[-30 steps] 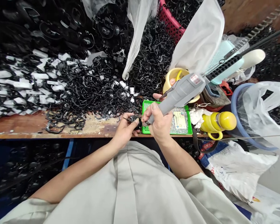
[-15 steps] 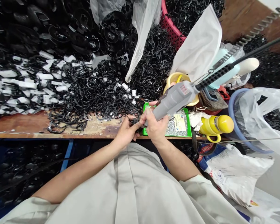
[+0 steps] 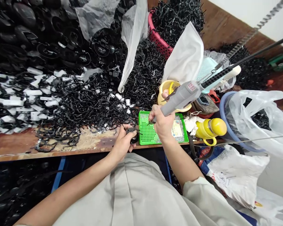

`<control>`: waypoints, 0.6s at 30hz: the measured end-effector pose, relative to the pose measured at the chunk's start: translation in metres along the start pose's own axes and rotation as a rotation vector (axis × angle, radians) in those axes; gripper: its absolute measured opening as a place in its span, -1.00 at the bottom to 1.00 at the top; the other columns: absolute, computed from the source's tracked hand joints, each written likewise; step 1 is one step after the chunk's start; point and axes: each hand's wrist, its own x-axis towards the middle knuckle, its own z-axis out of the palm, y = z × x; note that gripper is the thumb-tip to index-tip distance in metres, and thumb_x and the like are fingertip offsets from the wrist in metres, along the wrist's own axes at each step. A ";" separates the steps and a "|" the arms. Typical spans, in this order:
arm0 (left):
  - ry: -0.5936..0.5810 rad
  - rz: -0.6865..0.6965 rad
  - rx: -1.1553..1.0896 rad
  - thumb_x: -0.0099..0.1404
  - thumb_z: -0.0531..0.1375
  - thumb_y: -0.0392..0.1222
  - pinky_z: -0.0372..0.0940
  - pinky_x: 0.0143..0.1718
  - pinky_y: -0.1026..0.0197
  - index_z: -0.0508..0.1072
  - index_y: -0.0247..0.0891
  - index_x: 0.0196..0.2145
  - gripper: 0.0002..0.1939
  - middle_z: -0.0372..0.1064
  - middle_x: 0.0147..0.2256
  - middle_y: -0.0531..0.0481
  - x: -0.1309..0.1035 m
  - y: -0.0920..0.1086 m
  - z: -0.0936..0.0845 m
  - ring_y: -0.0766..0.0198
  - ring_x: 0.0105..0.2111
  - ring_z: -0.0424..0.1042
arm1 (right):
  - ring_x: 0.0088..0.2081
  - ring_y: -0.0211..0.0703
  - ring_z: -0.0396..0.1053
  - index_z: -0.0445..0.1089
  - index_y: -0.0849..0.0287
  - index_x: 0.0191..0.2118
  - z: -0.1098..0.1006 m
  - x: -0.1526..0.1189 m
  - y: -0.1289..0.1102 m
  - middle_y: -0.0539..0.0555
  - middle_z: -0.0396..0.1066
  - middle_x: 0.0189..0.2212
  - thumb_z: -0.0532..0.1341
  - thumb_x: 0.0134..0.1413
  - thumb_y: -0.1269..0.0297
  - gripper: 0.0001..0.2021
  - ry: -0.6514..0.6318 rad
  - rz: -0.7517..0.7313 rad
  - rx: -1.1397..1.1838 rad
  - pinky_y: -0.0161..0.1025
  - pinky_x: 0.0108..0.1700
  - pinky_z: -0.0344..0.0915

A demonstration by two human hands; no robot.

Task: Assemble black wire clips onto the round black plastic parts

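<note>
A grey electric screwdriver on a black cable is gripped in my right hand, its tip end over the green perforated tray. To the left, my left hand has its fingers closed on a small black part, beside the tray's left edge. Small screws cover the tray's right side, where a pale label card lies. Loose black parts are heaped beyond my left hand.
White blocks lie at the left. A pink basket holds black parts at the back. To the right stand a yellow bowl, a yellow bottle and a blue bin with a plastic bag. A coiled cable hangs above.
My hands have moved apart. The screwdriver has left the black part and is now over the tray, uncovering more of its perforated left side. The camera view has shifted.
</note>
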 end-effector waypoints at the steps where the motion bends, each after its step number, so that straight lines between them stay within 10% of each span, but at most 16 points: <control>1: -0.006 -0.001 -0.004 0.19 0.20 0.00 -0.03 -0.82 0.44 0.15 -0.10 -0.21 -0.68 0.22 -0.45 0.19 0.001 0.000 0.001 0.43 -0.71 0.28 | -0.64 -0.35 0.26 0.32 0.15 -0.22 -0.002 0.009 0.004 -0.18 0.24 -0.67 0.33 -0.03 0.03 -0.65 0.035 -0.006 -0.032 -0.33 -0.53 0.28; 18: 0.036 -0.055 0.024 0.29 0.08 0.00 -0.02 -0.76 0.41 0.15 -0.12 -0.29 -0.80 0.11 -0.49 0.15 0.003 0.005 0.004 0.43 -0.67 0.15 | -0.66 -0.34 0.30 0.30 0.14 -0.17 0.000 0.017 0.035 -0.17 0.33 -0.63 0.34 -0.01 0.14 -0.68 0.012 -0.006 -0.073 -0.33 -0.54 0.29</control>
